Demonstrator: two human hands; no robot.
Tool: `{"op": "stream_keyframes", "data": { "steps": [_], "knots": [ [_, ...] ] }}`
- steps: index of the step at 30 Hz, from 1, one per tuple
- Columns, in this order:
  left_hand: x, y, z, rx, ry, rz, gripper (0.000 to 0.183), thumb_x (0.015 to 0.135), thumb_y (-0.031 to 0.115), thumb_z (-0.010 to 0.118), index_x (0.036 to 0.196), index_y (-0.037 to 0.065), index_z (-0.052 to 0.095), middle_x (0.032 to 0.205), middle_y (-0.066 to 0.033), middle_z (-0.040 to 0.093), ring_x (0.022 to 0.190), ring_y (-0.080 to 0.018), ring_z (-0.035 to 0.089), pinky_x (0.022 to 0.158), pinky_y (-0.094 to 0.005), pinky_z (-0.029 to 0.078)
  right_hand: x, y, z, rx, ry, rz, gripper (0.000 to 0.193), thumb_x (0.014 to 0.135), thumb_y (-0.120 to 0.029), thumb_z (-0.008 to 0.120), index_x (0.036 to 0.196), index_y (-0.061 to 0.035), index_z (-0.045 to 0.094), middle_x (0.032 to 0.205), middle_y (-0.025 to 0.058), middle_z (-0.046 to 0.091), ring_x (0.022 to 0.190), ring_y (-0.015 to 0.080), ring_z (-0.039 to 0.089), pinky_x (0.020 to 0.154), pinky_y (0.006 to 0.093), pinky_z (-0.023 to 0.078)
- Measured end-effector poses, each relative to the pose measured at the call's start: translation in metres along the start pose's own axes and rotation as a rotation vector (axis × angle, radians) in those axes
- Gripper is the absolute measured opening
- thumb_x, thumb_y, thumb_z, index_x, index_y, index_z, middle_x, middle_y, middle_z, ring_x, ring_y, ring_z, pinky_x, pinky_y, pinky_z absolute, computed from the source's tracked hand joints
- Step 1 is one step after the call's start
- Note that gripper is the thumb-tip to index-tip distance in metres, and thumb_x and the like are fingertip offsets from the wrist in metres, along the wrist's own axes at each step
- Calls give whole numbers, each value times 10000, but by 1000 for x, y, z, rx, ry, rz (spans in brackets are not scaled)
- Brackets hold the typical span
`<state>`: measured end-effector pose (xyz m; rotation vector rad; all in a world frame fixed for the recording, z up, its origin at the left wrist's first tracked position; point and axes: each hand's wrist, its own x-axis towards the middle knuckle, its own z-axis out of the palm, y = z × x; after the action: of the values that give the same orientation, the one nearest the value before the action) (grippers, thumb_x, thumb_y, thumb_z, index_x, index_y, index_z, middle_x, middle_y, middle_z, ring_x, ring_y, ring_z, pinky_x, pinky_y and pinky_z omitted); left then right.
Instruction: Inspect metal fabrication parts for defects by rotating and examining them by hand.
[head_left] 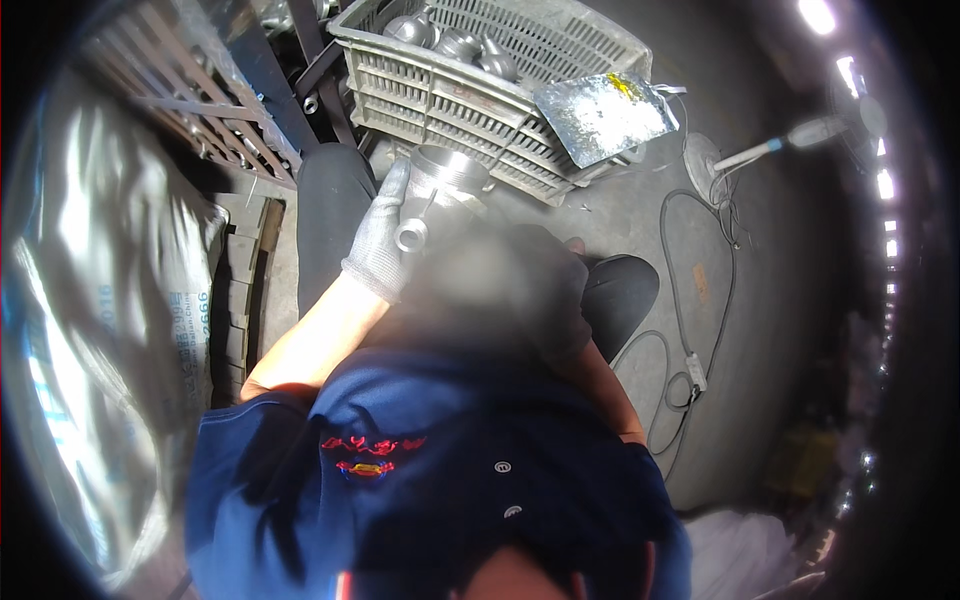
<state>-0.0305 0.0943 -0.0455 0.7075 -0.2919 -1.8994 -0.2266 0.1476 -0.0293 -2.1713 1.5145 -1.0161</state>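
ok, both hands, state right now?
Left hand: closed, holding a cylindrical metal part.
Right hand: blurred and dark; can't tell if open, closed or holding anything.

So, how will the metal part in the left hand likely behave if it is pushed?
The metal part looks stiff and probably heavy for its size, given its shiny metal body. Laid sideways, its round body might roll, but the protruding ring-shaped lug would likely stop it.
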Motion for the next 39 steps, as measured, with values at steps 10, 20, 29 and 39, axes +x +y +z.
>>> {"op": "stream_keyframes", "data": {
  "steps": [10, 20, 29, 39],
  "knots": [
    [-7, 4, 15, -62, 10, -26, 585, 999, 498, 438, 1396, 69, 418, 1314, -149, 544, 1134, -280, 608, 943, -453, 541, 7, -12, -10, 42, 78, -54, 335, 823, -27, 633, 1145, -110, 678, 862, 103, 675, 727, 268, 676, 630, 363, 533],
    [5, -4, -5, 72, 32, 63, 536, 995, 477, 471, 1355, 80, 480, 1242, -108, 605, 1071, -217, 632, 918, -379, 539, -1, 3, -1, 193, -22, 98, 341, 835, -23, 622, 1161, -110, 670, 870, 110, 675, 739, 282, 675, 646, 368, 533],
    [-7, -1, 17, 21, 86, 3, 525, 1007, 439, 465, 1390, 81, 443, 1305, -113, 565, 1131, -218, 604, 943, -407, 526, 6, -6, -1, 525, 118, 276, 473, 781, -25, 709, 1242, -37, 608, 910, 121, 686, 745, 197, 675, 658, 311, 525],
    [-2, -17, -4, 14, -45, -116, 495, 1011, 399, 475, 1380, 70, 444, 1294, -95, 555, 1155, -208, 561, 994, -358, 467, 44, -8, 6, 423, -62, 272, 500, 807, -142, 702, 1266, 1, 569, 963, 121, 682, 813, 167, 641, 742, 290, 510]
  ]
}}
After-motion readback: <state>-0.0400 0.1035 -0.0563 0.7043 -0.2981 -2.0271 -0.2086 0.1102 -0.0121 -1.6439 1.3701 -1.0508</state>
